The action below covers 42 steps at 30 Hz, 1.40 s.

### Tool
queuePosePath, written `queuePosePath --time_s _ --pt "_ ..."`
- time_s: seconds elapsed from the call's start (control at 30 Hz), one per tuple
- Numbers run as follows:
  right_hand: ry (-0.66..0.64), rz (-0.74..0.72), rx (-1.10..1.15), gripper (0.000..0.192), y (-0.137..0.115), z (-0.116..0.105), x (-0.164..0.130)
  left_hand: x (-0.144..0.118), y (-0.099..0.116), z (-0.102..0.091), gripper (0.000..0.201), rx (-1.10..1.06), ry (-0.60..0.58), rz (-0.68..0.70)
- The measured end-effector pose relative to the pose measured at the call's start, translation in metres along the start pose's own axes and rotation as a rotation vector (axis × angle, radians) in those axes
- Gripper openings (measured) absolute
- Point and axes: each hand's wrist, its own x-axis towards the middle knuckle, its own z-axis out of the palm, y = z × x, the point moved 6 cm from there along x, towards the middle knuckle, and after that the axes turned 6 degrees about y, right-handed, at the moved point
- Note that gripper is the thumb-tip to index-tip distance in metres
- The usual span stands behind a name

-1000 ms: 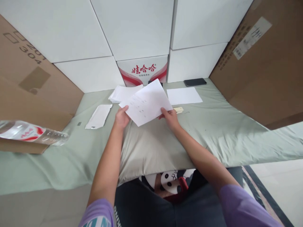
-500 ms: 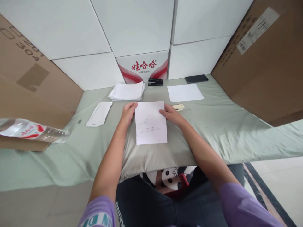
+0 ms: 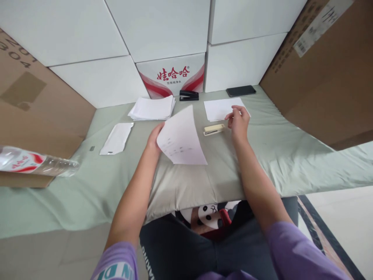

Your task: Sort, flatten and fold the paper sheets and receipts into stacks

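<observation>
My left hand (image 3: 155, 137) grips the left edge of a sheet of paper (image 3: 183, 136) with handwriting on it; the sheet bends and tilts above the cloth. With fingers partly curled and apart, my right hand (image 3: 239, 120) hovers over the right edge of a flat stack of white paper (image 3: 218, 109), holding nothing visible. Whether it touches that paper I cannot tell. A cream stapler (image 3: 214, 129) lies just left of my right hand. Behind the held sheet sits a thicker paper stack (image 3: 151, 108), with a black stapler (image 3: 189, 95) to its right.
A black phone (image 3: 241, 91) lies at the back right. On the left are a white packet (image 3: 117, 139) and a water bottle (image 3: 37, 160). White boxes (image 3: 171, 31) line the back; brown cartons (image 3: 320, 77) flank the cloth-covered table (image 3: 291, 163).
My right hand has let go of the written sheet and moved right, over the other paper. The sheet now tilts in my left hand alone, and the cream stapler has come into full view.
</observation>
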Motion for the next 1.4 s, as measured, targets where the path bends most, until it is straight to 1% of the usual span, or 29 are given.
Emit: queuePosePath --time_s 0.03,0.07,0.1,0.17,0.2,0.27,0.33,0.47,0.57,0.7,0.83,1.03,1.4 --pt "0.028 0.041 0.002 0.022 0.004 -0.003 0.003 0.000 -0.004 -0.001 0.034 0.116 0.074 -0.013" --pt "0.048 0.077 0.002 0.021 0.006 -0.005 0.005 -0.002 -0.004 -0.002 0.031 0.291 0.136 0.035" --pt "0.063 0.106 0.000 0.020 0.008 -0.006 0.005 -0.004 -0.002 0.001 0.030 0.481 0.157 0.103" --pt "0.081 0.137 -0.011 0.019 0.010 -0.005 0.003 -0.010 0.004 0.011 0.032 0.803 0.123 0.260" --pt "0.085 0.140 -0.021 0.018 0.010 -0.004 0.001 -0.012 0.005 0.016 0.033 0.913 0.094 0.312" --pt "0.078 0.123 -0.054 0.016 0.009 -0.002 -0.002 -0.016 0.005 0.022 0.034 1.021 0.055 0.344" --pt "0.055 0.081 -0.106 0.012 0.008 0.000 -0.005 -0.018 0.004 0.024 0.034 1.044 0.036 0.325" --pt "-0.030 -0.005 -0.229 0.006 0.008 0.006 -0.009 -0.018 0.000 0.025 0.034 1.021 0.051 0.297" --pt "-0.081 -0.032 -0.311 0.007 0.008 0.011 -0.012 -0.021 -0.002 0.028 0.034 1.018 0.057 0.273" --pt "-0.113 -0.089 -0.410 0.012 0.004 0.015 -0.017 -0.026 -0.004 0.034 0.034 1.066 0.081 0.232" --pt "-0.116 -0.132 -0.476 0.015 0.005 0.017 -0.019 -0.031 -0.004 0.039 0.034 1.080 0.117 0.224" --pt "-0.098 -0.180 -0.485 0.026 0.013 0.017 -0.016 -0.038 -0.005 0.045 0.034 1.047 0.138 0.237" --pt "-0.086 -0.241 -0.501 0.017 0.015 0.017 -0.016 -0.043 -0.006 0.048 0.035 1.072 0.175 0.195"
